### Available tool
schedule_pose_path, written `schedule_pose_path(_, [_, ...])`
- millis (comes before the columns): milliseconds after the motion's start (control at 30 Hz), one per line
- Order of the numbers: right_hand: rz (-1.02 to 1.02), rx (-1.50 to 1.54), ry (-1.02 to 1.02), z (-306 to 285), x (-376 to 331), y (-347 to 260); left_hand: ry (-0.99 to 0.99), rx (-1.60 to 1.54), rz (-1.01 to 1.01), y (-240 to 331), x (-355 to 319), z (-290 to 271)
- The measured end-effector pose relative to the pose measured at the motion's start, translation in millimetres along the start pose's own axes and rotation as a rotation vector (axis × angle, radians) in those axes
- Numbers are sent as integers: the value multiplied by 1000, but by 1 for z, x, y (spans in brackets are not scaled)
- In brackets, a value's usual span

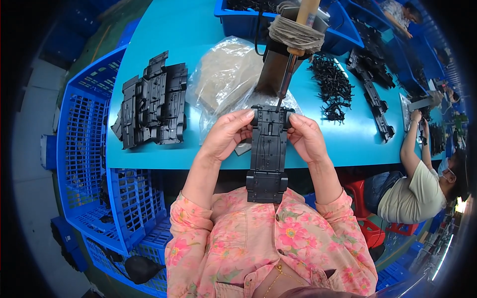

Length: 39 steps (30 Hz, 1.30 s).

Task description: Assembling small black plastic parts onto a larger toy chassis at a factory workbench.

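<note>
While both hands are working at the desk edge, head view:
Left hand (226, 135): gripping the left top corner of the black plastic chassis (268, 159).
Right hand (307, 139): gripping its right top corner.
Chassis: hanging upright over the turquoise desk (198, 25) edge, touching the soldering iron (287, 74) tip.
Nearby: stacked black parts (154, 102), clear bag (223, 79).

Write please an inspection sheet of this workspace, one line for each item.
Surface: turquoise table, mostly covered.
Job's things: long black plastic chassis part held at its far end by left hand and right hand; fixed soldering-iron-like tool tip meets its top edge.
Clutter: stack of black parts, clear plastic bag, pile of small black clips.
Grippers: fingers of both hands closed on the part.
Cables: black cord behind the tool.
Surroundings: blue crates, another seated person.
</note>
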State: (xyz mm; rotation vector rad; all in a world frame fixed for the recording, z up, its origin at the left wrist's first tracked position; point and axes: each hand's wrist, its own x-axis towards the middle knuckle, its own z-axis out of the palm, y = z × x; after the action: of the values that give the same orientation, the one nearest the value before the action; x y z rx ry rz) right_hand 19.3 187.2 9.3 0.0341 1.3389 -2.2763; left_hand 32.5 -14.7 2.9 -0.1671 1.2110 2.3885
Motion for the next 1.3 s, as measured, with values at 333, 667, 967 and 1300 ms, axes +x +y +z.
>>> schedule_pose_path(333, [-72, 28, 37, -10, 2, -10, -50, -111, -5, 2, 20, 14])
schedule_pose_path(667, [-128, 27, 43, -10, -1, -18, -67, -109, 1, 5, 25, 23])
schedule_pose_path(967, [-137, 31, 69, -4, -1, -18, -68, -123, 12, 6, 25, 23])
schedule_pose_path(1300, [-139, 33, 86, 0, -4, -22, -66, -119, 15, 6, 26, 24])
